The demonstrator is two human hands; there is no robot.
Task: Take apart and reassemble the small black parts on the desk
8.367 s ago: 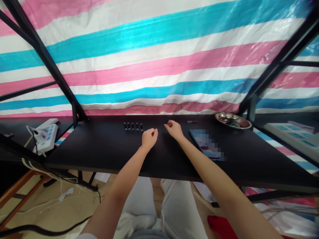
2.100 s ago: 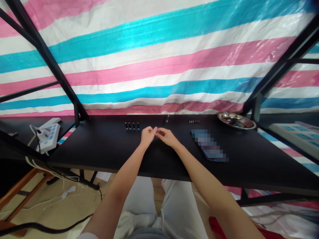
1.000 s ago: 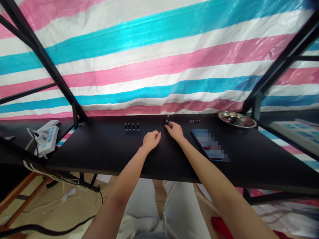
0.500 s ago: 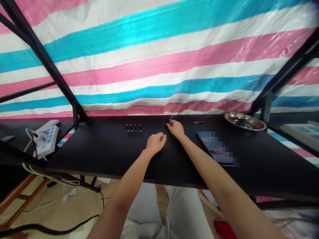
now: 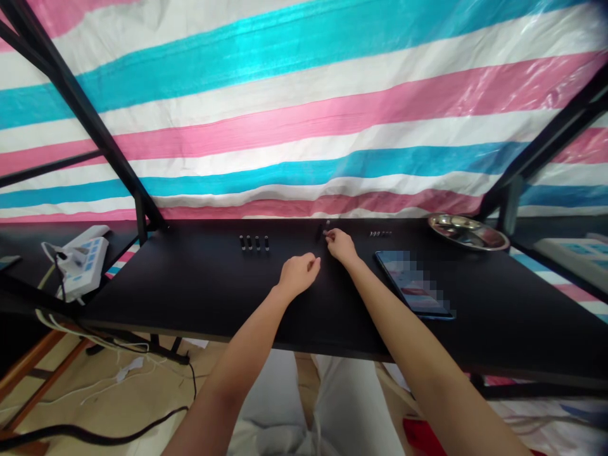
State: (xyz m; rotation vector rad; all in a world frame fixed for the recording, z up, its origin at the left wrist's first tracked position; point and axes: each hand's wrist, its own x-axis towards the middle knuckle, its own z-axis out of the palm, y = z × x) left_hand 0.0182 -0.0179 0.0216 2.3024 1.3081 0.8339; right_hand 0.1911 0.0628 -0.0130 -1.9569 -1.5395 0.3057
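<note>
Nearest, our left hand (image 5: pixel 300 273) curls over the tabletop (image 5: pixel 204 285) (anything in that grip? we can't tell). Farther, our right hand (image 5: pixel 339 244), grip narrow, pinches a small piece (image 5: pixel 325 233) toward the back; we should stay light, steady.

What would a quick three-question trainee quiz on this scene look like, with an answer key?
1. Count: how many small dark tubes are in the row to the left of the left hand?
2. True or false: the metal plate sits on the right side of the black table.
3. Choose: which is nearer the striped sheet? A) left hand B) right hand

Key: 1. Four. 2. True. 3. B.
</note>
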